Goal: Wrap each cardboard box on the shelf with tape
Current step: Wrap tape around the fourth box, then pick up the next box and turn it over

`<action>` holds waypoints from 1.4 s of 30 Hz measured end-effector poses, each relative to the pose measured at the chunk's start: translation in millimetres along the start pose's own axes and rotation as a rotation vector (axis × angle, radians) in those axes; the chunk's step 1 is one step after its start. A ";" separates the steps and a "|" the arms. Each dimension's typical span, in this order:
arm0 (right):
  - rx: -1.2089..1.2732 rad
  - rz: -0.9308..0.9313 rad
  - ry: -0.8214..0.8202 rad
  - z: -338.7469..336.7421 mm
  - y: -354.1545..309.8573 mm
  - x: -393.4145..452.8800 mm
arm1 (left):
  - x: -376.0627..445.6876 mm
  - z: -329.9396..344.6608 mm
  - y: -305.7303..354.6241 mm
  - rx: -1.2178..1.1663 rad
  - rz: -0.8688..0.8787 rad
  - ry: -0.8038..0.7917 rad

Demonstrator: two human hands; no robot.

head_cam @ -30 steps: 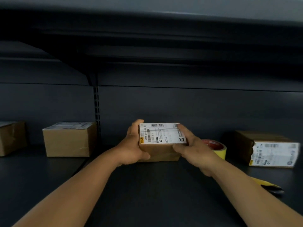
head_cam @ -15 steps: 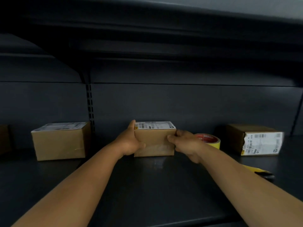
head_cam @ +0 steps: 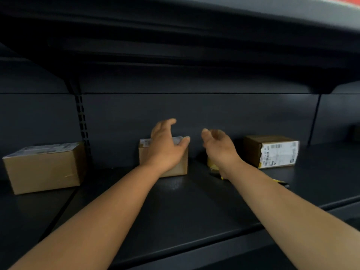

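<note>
A small cardboard box (head_cam: 180, 166) with a white label on top rests on the dark shelf (head_cam: 185, 207) against the back wall. My left hand (head_cam: 165, 147) hovers in front of it with fingers spread, holding nothing. To the right of that box, my right hand (head_cam: 219, 147) is raised and open, apart from the box. The yellow tape roll (head_cam: 212, 165) lies behind my right wrist, mostly hidden. A larger box (head_cam: 42, 166) stands at the left and a labelled box (head_cam: 272, 151) at the right.
A yellow-and-black tool (head_cam: 280, 183) lies on the shelf behind my right forearm. The upper shelf (head_cam: 175, 55) hangs low overhead. A slotted upright (head_cam: 81, 123) runs down the back wall between the left and middle boxes.
Both hands have let go of the small box, which now stands on the shelf by the back wall. The hands lifted and opened. The camera shifted so the boxes sit farther away.
</note>
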State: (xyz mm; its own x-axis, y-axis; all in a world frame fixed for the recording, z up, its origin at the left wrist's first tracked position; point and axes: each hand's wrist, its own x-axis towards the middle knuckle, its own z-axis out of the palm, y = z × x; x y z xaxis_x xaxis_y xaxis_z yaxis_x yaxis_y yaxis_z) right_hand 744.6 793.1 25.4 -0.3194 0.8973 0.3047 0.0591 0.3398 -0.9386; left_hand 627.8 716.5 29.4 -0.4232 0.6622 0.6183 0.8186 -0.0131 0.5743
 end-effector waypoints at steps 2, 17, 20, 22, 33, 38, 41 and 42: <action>0.018 -0.035 0.028 -11.9 -0.1 2.4 | 0.9 13.7 15.3 -0.097 -0.020 -0.061; -0.027 -0.059 -0.039 -173.9 33.4 68.6 | 29.7 156.6 127.5 -0.356 -0.293 -0.268; -0.045 -0.062 -0.032 -206.6 45.0 88.3 | 35.2 183.3 138.1 -0.274 -0.349 -0.290; -0.057 -0.048 -0.022 -222.2 55.4 101.3 | 37.5 196.0 140.7 -0.220 -0.388 -0.283; -0.008 0.277 -0.036 -256.9 96.9 144.8 | 52.4 234.6 134.5 -0.305 -0.724 -0.272; 0.121 0.369 -0.158 -258.7 104.1 144.9 | 55.3 237.2 132.3 -0.450 -0.783 -0.362; 0.189 0.328 -0.164 -258.7 108.3 145.1 | 56.1 232.7 134.2 -0.554 -0.770 -0.354; 0.221 0.306 -0.156 -259.0 109.2 145.5 | 55.9 230.6 134.3 -0.580 -0.753 -0.345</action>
State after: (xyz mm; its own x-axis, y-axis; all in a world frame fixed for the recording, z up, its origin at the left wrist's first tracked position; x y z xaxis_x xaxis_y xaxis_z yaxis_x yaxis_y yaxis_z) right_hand 949.6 1033.7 9.1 -0.4595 0.8882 -0.0067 -0.0256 -0.0208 -0.9995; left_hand 803.6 924.6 17.3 -0.5413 0.8276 -0.1484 0.0308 0.1959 0.9802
